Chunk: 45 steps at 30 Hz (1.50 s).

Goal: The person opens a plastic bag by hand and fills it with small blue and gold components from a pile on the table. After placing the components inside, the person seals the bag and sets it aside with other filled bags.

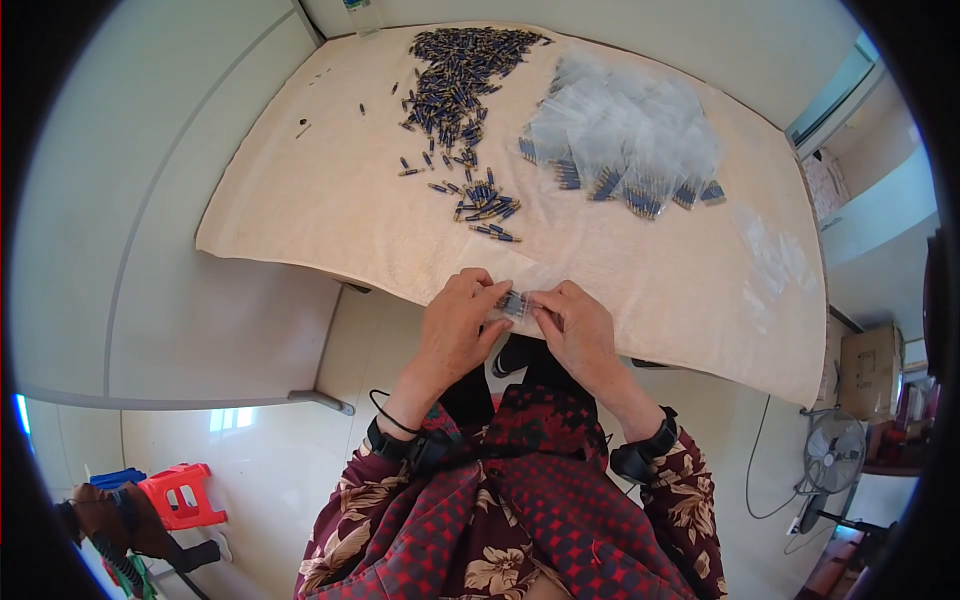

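At the table's near edge, my left hand (462, 322) and my right hand (576, 330) pinch a small clear plastic bag (517, 304) between them. Inside the bag lie several small dark cylindrical pieces with brass-coloured ends. My left fingers are on its left side, my right thumb and fingertips at its right end. Just beyond my hands is a loose group of the blue-and-brass pieces (488, 208). Farther back spreads a large heap of the same pieces (460, 75). Filled clear bags (625, 125) are piled at the back right.
A cream cloth (320, 200) covers the table. Flat clear bags (775, 255) lie at its right side. A clear bottle (362, 15) stands by the back left corner. On the floor are a red stool (183, 497), a fan (834, 452) and a cardboard box (870, 372).
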Tool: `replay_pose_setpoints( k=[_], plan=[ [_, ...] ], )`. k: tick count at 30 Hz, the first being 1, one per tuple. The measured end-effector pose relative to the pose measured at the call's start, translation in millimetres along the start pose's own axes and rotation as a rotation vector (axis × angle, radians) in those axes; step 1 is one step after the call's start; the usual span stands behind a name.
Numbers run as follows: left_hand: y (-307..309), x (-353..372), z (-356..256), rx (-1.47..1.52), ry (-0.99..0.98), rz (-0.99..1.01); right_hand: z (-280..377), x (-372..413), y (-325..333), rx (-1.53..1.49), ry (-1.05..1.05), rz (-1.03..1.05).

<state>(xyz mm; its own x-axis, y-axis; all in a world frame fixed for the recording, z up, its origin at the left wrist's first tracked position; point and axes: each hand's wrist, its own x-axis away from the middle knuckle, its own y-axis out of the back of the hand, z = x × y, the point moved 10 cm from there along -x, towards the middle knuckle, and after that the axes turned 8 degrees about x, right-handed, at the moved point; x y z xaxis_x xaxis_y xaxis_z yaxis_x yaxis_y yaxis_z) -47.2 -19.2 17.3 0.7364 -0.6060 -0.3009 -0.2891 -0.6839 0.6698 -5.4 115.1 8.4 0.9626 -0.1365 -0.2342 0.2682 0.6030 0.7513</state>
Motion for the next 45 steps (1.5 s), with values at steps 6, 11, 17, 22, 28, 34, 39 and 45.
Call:
replay_pose_setpoints(
  k=[6,11,17,22,28,34,39,45],
  plan=[
    [2,-2,-3,-0.023,0.015,-0.025,-4,-2,-4,0.021,-0.031,0.053],
    [0,-2,-3,-0.021,0.019,-0.039,-2,-3,-4,0.034,-0.011,0.072],
    [1,-3,-1,0.017,0.044,-0.03,-1,-3,-4,0.0,0.002,0.049],
    [1,-4,-3,0.003,0.046,-0.027,-1,-4,-5,0.021,0.016,0.042],
    [0,-5,-1,0.01,0.052,-0.004,1,-7,-8,0.056,0.031,0.1],
    [3,-5,3,0.031,0.084,0.01,3,-7,-9,0.063,0.034,0.109],
    [0,-6,4,0.04,0.108,0.062,3,-6,-12,0.093,0.049,0.131],
    [-1,-4,5,0.04,0.096,0.045,1,-4,-10,0.051,0.036,0.129]
  ],
)
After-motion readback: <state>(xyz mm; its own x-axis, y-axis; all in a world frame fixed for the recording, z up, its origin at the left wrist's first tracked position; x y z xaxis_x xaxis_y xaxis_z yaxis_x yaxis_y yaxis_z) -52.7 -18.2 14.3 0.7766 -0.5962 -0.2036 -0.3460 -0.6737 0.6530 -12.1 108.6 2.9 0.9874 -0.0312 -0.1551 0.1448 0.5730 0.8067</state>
